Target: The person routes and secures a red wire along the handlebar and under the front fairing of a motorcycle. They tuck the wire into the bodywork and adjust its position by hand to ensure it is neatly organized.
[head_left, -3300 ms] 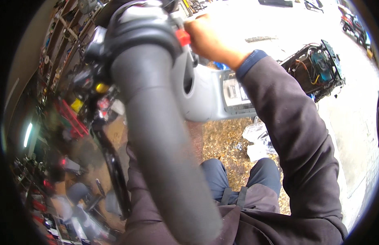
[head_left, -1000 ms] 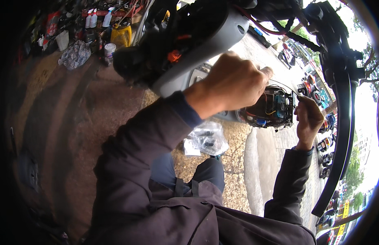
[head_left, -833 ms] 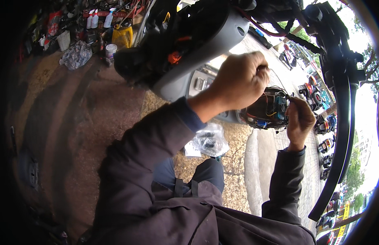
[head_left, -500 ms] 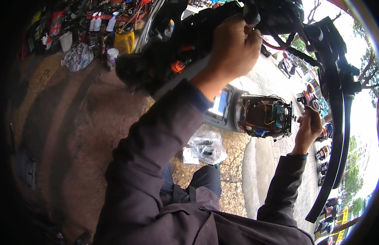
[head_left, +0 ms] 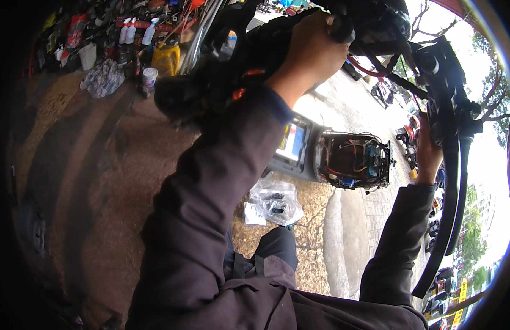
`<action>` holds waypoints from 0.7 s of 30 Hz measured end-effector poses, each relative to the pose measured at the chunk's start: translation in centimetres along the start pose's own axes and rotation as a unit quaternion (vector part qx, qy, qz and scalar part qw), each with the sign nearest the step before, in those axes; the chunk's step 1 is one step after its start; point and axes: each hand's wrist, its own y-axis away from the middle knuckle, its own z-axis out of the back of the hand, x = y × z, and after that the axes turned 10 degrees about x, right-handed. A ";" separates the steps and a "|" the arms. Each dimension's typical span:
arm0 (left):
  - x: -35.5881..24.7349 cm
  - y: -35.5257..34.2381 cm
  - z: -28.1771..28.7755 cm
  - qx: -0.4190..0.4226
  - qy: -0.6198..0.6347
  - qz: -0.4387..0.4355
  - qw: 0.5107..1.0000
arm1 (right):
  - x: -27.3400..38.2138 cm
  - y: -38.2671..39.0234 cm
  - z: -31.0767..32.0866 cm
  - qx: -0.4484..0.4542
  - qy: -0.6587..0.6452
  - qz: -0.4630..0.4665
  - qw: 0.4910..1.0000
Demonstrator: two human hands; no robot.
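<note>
My left hand (head_left: 315, 52) is closed around a short black cylindrical part (head_left: 340, 28) in the scooter's dark front assembly (head_left: 365, 19). My right hand (head_left: 429, 146) is raised against the black handlebar (head_left: 450, 104), just below hanging cables (head_left: 398, 82); its fingertips are partly hidden there. Beyond my arms sit the grey scooter floorboard (head_left: 312, 151) with an opening in it and, at its right end, an uncovered section (head_left: 354, 159) holding wires and electrical parts.
A clear plastic bag of black parts (head_left: 274, 201) lies on the floor below the scooter. Spray bottles (head_left: 149, 33), a yellow jug (head_left: 167, 59), a white bucket (head_left: 150, 77) and clutter line the upper left. Parked scooters (head_left: 411, 135) and trees stand along the right.
My left hand has risen from above the floorboard to the black part at the top. My right hand has moved up from beside the wired section to the handlebar and cables.
</note>
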 end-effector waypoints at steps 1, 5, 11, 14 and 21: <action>0.0 0.0 0.0 0.006 -0.014 0.009 1.000 | -0.4 -0.1 0.4 -0.005 0.004 0.001 1.000; -0.9 0.2 0.4 0.071 -0.021 0.034 0.997 | -2.2 0.7 2.7 -0.028 0.023 -0.005 0.999; -2.5 0.4 1.0 0.123 0.000 0.098 0.988 | -4.1 1.8 4.3 -0.040 0.025 -0.020 0.999; -3.0 0.5 1.3 0.130 -0.026 0.089 0.987 | -4.1 1.5 3.9 -0.030 0.030 -0.013 0.999; -3.2 0.1 1.5 0.148 -0.039 0.113 0.982 | -2.8 0.1 0.5 0.014 0.042 0.018 0.999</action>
